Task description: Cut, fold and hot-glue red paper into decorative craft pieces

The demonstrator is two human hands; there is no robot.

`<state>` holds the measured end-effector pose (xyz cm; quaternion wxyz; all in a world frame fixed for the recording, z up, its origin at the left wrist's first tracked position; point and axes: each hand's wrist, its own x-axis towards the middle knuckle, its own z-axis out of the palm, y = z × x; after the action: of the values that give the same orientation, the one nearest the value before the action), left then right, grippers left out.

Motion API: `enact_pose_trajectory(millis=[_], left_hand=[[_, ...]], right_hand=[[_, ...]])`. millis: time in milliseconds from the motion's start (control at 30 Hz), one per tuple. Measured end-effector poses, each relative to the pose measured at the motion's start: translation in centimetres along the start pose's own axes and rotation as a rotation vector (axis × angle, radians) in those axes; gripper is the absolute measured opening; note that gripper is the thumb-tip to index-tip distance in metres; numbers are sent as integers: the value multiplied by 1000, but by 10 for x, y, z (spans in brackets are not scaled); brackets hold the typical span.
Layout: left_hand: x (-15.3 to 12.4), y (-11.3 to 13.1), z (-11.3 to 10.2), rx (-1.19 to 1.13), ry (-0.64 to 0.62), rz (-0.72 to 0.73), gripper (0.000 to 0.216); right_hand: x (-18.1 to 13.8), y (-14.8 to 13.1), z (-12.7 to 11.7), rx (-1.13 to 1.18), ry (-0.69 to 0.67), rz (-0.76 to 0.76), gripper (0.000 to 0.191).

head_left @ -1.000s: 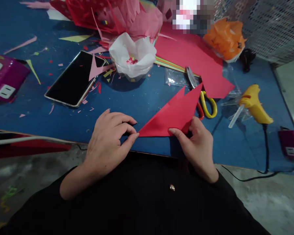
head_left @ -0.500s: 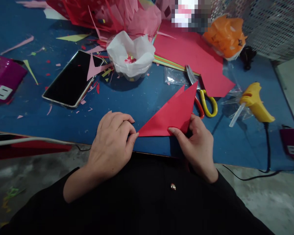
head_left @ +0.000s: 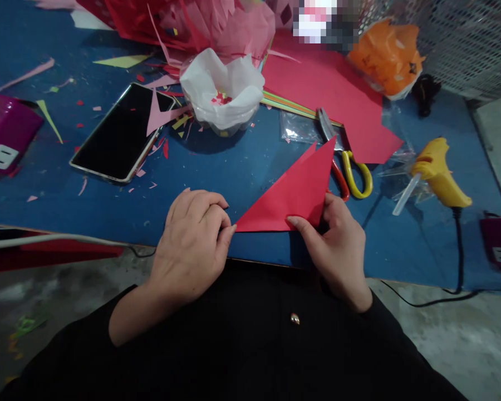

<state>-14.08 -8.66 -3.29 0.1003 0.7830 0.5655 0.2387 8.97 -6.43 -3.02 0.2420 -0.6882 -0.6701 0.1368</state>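
A red paper folded into a long triangle (head_left: 294,192) lies on the blue table (head_left: 242,167) near its front edge. My left hand (head_left: 194,239) rests with curled fingers at the triangle's left tip, thumb and fingertips pinched on the point. My right hand (head_left: 336,245) grips the triangle's lower right corner, the index finger lying along the bottom edge. Scissors with yellow and red handles (head_left: 346,167) lie just behind the triangle's upper tip.
A black phone (head_left: 119,131) lies at the left, a bowl lined with white tissue (head_left: 222,92) behind it. A yellow glue gun (head_left: 436,172) with its black cord sits at the right. Red paper sheets (head_left: 334,94), an orange bag (head_left: 386,55), purple boxes and paper scraps surround these.
My left hand has drawn its fingers in more tightly at the triangle's tip. The view has shifted slightly; the paper and right hand stay in place.
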Motion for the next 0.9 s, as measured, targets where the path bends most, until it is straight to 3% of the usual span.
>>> enact_pose_trajectory(millis=[267, 500, 700, 900], left_hand=[[1, 2, 0, 10, -7, -13, 13], [1, 2, 0, 2, 2, -23, 13], [-2, 2, 1, -10, 34, -29, 4], [-3, -3, 3, 15, 39, 187, 29]], right_hand=[[2, 0, 2, -89, -55, -37, 29], [2, 0, 3, -84, -37, -14, 47], [3, 0, 3, -71, -33, -25, 48], [4, -1, 1, -67, -45, -12, 48]])
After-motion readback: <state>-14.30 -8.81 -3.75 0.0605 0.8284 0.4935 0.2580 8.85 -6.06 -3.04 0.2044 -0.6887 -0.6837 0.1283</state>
